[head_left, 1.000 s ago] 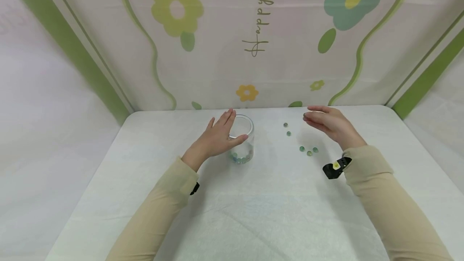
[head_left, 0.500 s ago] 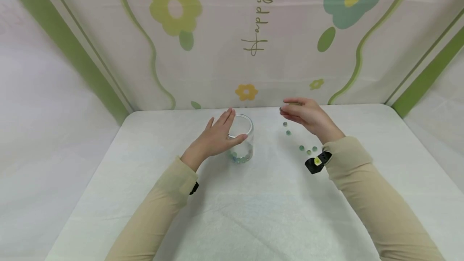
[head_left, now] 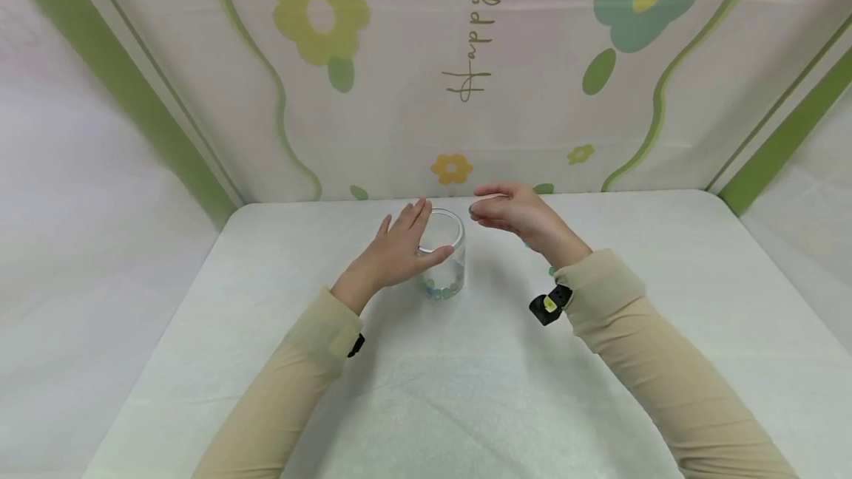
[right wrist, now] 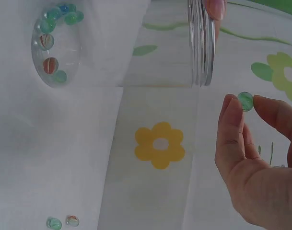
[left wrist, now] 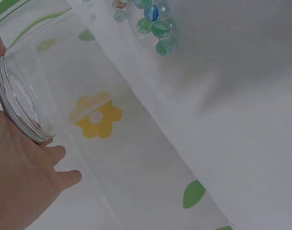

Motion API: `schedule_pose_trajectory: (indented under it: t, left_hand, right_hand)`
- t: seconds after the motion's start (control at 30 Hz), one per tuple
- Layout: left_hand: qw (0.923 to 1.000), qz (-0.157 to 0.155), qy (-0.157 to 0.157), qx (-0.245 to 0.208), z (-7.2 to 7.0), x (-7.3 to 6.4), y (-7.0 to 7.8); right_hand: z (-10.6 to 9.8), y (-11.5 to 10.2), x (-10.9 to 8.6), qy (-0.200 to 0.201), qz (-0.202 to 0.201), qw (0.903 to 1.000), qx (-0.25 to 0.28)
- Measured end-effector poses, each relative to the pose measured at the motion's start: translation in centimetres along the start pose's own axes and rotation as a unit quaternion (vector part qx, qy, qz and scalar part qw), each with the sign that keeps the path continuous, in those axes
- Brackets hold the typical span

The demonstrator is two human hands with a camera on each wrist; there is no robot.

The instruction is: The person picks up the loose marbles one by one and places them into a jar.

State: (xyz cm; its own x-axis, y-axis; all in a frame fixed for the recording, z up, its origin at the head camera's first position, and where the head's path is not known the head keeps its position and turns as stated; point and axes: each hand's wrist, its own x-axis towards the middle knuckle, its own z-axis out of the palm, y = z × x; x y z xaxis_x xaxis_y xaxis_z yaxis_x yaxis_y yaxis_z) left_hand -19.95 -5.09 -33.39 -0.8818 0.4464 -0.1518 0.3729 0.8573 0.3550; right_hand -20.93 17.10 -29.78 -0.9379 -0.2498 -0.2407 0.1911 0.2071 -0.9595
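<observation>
R hand (head_left: pixel 526 220) pinches small translucent green glass marble (right wrist: pixel 245 101) near mouth of clear cylindrical glass-like jar (head_left: pixel 452 267).
Marble prob. light, hard, slick; best gripped at its widest, thumb opp. fingertips. L hand (head_left: pixel 393 257) rests against jar's rim w/ fingers straight, thumb spread.

The green handwritten word "Happy" (head_left: pixel 475 39) is running sideways up the flowered backdrop (head_left: pixel 399 94), further lettering being cut off above.
</observation>
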Motion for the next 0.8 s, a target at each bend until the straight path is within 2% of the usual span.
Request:
schedule_pose_trajectory:
  t: [0.3,0.8]
  left_hand:
    - [1.0,0.003,-0.004,-0.003,-0.1,0.0,0.4]
    - [1.0,0.003,0.003,-0.002,-0.1,0.1,0.7]
  right_hand:
    - [1.2,0.1,0.4,-0.003,0.001,1.0,-0.002]
    - [1.1,0.4,0.5,-0.008,0.004,0.9996,-0.028]
